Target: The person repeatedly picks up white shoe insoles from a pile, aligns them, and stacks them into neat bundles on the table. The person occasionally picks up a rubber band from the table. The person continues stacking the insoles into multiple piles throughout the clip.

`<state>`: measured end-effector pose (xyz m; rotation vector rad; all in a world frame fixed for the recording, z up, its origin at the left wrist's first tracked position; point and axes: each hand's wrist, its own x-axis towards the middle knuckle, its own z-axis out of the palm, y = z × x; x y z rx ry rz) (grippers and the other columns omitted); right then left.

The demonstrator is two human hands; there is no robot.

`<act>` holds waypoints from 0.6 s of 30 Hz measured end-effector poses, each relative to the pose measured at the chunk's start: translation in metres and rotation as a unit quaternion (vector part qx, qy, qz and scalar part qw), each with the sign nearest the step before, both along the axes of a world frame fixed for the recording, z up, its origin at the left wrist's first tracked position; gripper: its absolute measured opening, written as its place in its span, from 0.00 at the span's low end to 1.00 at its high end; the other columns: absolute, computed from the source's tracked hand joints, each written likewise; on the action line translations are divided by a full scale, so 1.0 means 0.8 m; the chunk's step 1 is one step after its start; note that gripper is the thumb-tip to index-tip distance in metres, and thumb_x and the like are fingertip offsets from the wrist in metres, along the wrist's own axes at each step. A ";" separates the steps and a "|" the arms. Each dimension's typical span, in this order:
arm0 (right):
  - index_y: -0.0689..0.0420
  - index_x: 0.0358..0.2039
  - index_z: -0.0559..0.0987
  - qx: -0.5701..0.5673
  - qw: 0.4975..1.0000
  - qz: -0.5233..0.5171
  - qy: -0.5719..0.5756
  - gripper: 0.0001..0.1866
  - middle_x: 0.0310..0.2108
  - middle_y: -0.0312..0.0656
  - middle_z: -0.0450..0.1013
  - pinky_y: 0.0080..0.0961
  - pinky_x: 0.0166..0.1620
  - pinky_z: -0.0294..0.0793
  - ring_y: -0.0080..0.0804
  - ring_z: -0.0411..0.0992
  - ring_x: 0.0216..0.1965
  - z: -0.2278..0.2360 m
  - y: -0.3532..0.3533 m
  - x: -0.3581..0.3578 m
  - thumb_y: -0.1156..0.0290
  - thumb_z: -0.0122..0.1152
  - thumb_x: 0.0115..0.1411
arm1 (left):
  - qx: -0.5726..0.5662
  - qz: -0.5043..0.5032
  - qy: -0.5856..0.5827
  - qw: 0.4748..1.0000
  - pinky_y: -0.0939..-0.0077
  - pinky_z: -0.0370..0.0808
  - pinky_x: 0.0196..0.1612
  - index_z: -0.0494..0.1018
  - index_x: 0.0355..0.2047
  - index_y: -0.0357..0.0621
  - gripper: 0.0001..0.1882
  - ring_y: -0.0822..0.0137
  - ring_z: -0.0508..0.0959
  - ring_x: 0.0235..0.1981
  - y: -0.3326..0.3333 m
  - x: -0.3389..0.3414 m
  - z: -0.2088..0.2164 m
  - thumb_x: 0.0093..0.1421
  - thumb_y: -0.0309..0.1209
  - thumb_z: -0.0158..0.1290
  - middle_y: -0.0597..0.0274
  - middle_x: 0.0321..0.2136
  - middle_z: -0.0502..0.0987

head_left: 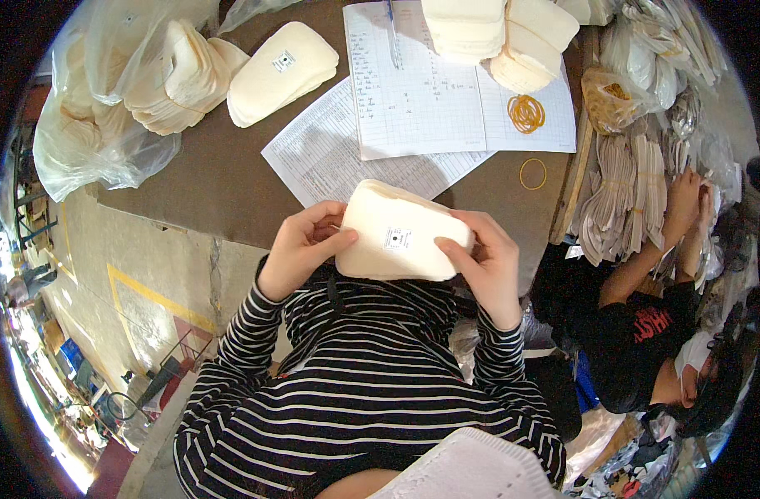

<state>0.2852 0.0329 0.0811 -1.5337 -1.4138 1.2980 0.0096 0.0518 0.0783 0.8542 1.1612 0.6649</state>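
Observation:
Over the near edge of the brown table I hold a stack of cream, round-cornered pads [380, 216], with a small printed label on the top one. My left hand [306, 248] grips its left end, thumb on top. At the right end my right hand [491, 264] pinches it the same way; the fingers beneath are partly hidden. Beyond lie a similar labelled stack [282, 76] and a banded, fanned bundle [178, 79] by a clear plastic bag [105, 162]. Two more pad stacks, one plain [463, 32] and one banded [525, 54], rest on an open notebook [425, 108].
A pen [392, 33] lies on the notebook, printed sheets [313, 158] under it. Yellow rubber bands [526, 114] sit on its right page, with a single band [533, 184] on the table. At right, a co-worker's hand [686, 195] reaches among banded bundles of pale strips [617, 179].

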 end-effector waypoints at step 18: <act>0.45 0.65 0.67 0.153 0.912 0.208 -0.318 0.49 0.65 0.51 0.55 0.62 0.67 0.47 0.52 0.53 0.68 -0.005 -0.007 -0.026 0.61 0.79 0.41 | 0.328 -0.104 0.313 0.885 0.57 0.66 0.62 0.63 0.63 0.44 0.45 0.50 0.66 0.61 0.006 0.014 -0.010 0.46 0.38 0.70 0.45 0.61 0.64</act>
